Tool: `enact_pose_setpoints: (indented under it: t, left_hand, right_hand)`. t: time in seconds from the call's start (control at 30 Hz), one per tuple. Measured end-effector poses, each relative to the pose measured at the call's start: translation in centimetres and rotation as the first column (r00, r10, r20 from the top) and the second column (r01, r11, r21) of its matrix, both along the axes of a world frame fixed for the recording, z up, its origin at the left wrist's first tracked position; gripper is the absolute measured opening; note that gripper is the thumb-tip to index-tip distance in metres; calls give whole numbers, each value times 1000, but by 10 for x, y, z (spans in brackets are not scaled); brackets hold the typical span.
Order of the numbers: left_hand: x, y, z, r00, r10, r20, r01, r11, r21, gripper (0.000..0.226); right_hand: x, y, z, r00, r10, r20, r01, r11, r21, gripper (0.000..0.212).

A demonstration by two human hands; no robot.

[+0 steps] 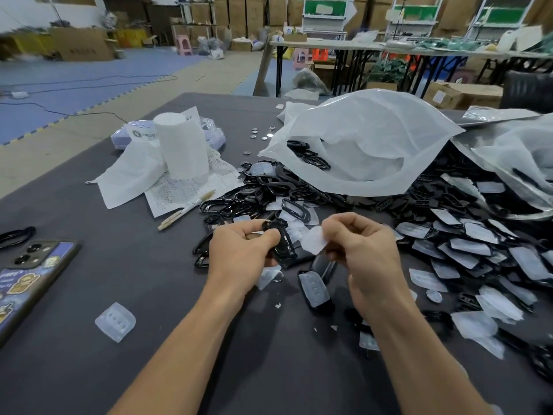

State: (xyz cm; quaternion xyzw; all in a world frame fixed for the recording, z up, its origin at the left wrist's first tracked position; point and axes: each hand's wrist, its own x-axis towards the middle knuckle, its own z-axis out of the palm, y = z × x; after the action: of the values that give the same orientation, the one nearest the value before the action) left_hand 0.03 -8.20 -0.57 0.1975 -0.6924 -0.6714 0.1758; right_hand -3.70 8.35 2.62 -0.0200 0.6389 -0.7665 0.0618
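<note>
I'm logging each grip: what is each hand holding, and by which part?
The left hand grips a black plastic frame around its upper end; the right hand pinches a translucent pad by its right edge.

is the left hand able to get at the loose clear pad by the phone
Probably yes: the clear pad lies alone on the dark table, nothing between it and the left hand. But that hand grips a black frame, so it would likely need to set that down first.

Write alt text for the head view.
Left hand grips a black plastic frame; right hand pinches a translucent pad beside it, over a dark table. A pile of such parts lies by a white bag behind.
</note>
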Motion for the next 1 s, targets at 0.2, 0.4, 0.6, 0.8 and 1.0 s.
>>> enact_pose_setpoints:
  t: [0.2, 0.4, 0.6, 0.8, 1.0]
  left_hand:
    - [-1, 4, -4, 1000, -27, -8, 26, 999, -36, 17]
    - [-1, 6, -5, 1000, -13, 0, 13, 998, -66, 22]
    - [-1, 8, -4, 1000, -29, -4, 29, 998, -54, 19]
    - [-2, 10, -3, 998, -51, -32, 50, 998, -44, 24]
    - [-2, 10, -3, 999, -46, -20, 45, 998, -37, 17]
  right_hand:
    - [2, -1, -4, 995, 101, -20, -101, 995, -21, 21]
    - [1, 2, -2, 996, 64, 61, -61, 997, -52, 22]
    - [2, 0, -3, 985, 59, 161, -33, 986, -162, 21]
    - [4, -5, -5, 979, 115, 168, -69, 963, -259, 30]
    - [5, -6, -7, 990, 118, 73, -115, 992, -53, 38]
